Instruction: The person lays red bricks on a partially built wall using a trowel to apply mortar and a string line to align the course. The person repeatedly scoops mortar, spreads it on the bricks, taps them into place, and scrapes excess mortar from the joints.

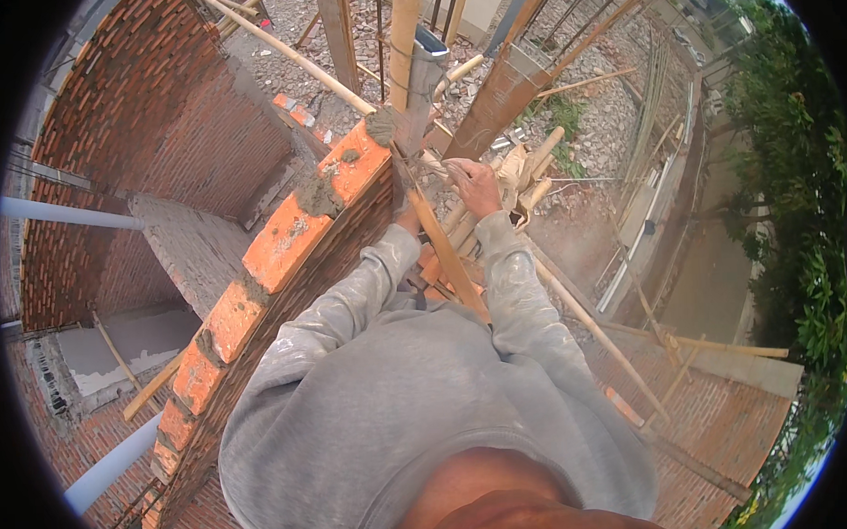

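Note:
Near the end of a brick wall, both my arms reach forward in grey, mortar-spotted sleeves. My right hand (478, 185) is closed, its fingers bent together beside a thin strand that looks like wire or string; what they hold is too small to make out. Only the wrist edge of my left hand (408, 217) shows, and its fingers are hidden behind a narrow wooden strip (441, 241). This strip slants from the wall's end down toward my chest. The top course of orange bricks (285, 246) carries lumps of grey mortar (319, 195), with another mortar lump (379, 126) at the far end.
Upright bamboo (404, 51) and a brown board (498, 103) stand just ahead. Bamboo poles (589, 329) cross on the right, above a lower brick surface (718, 413). To the left, the wall drops beside deep brick rooms with a pale pipe (72, 214). Rubble (614, 99) lies beyond.

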The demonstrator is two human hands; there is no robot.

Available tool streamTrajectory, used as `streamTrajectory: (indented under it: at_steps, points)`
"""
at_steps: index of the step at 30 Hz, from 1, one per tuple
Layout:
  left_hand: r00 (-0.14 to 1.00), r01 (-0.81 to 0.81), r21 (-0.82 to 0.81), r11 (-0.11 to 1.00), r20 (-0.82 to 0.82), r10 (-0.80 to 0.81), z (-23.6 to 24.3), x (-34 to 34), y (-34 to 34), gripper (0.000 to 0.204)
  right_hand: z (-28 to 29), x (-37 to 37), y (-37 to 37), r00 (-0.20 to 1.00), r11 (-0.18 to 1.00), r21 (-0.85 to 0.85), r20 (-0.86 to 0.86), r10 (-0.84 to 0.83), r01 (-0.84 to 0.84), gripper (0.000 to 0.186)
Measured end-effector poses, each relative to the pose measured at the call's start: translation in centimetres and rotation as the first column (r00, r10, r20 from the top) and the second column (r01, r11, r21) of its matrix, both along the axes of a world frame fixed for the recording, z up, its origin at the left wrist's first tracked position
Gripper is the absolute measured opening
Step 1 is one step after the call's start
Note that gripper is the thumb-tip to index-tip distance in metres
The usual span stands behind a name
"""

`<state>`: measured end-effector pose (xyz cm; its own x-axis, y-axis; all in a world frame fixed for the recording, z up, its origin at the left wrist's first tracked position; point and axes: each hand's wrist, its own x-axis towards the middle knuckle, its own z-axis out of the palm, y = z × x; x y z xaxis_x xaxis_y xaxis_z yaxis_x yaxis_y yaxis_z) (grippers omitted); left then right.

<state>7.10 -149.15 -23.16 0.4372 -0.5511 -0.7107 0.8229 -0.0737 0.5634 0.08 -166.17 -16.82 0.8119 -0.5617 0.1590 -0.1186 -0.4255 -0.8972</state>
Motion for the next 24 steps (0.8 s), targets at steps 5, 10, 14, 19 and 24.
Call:
streamTrajectory:
  at_steps: [5,10,14,19,24]
  points:
    - [0.942,-0.309,-0.158,0.938,-0.185,0.28,6.3,0.6,2.9,0.022,2.7,1.4,0.6,0.993,0.983,0.185,0.119,-0.026,0.003,0.023]
    - [0.927,-0.374,-0.423,0.825,-0.14,0.348,12.9,1.6,3.1,0.022,5.4,2.0,3.0,0.991,0.924,0.368,0.125,0.056,-0.099,0.027]
    - [0.899,-0.437,-0.383,0.814,-0.156,0.409,15.3,1.9,2.7,0.023,7.0,3.0,4.5,0.992,0.864,0.493,0.118,0.05,-0.103,0.029]
    - [0.849,-0.528,-0.322,0.786,-0.162,0.504,15.0,1.8,2.2,0.021,6.1,3.9,4.4,0.997,0.807,0.587,0.021,0.069,-0.068,0.028]
    - [0.851,-0.525,-0.249,0.813,-0.15,0.504,13.7,2.4,2.0,0.015,1.5,4.6,3.0,0.996,0.911,0.41,-0.086,-0.01,0.044,0.029]
